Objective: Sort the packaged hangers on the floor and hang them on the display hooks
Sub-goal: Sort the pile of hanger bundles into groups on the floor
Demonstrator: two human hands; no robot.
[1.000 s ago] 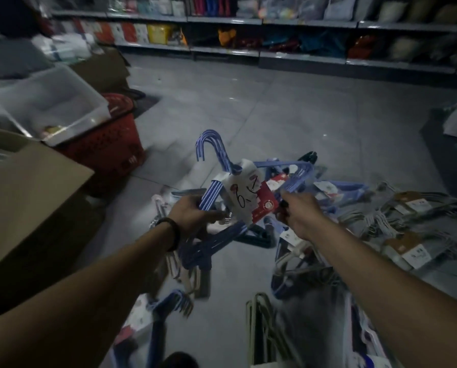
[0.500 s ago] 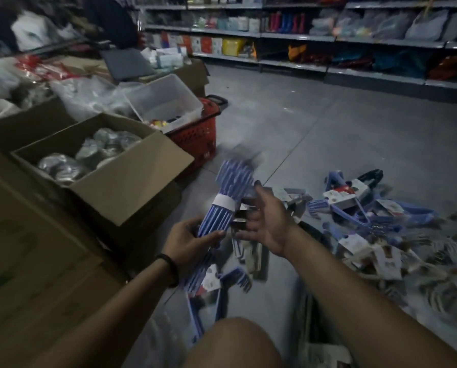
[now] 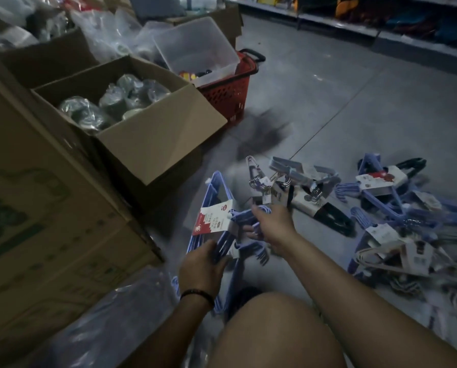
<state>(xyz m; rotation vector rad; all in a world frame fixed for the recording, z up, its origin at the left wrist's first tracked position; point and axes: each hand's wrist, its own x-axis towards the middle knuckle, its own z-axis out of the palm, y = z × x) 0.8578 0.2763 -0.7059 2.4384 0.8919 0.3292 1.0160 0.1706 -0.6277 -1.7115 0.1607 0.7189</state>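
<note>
A pack of blue hangers (image 3: 213, 221) is held low over the floor (image 3: 355, 107), just beside an open cardboard box (image 3: 155, 139). Its lower edge is gripped by the left hand (image 3: 201, 269), fingers curled round the bars, and its hook end is clasped by the right hand (image 3: 274, 224) (the fingertips are blurred). More packaged hangers (image 3: 373, 181) are strewn over the tiles to the right, with a clip-hanger pack (image 3: 296, 192) nearest. The left side is hemmed in by a large carton (image 3: 49, 221) and the box. A red basket (image 3: 230, 96) bearing a clear tub (image 3: 195, 43) is seen behind. A bare knee (image 3: 270, 333) is raised beneath the arms.
</note>
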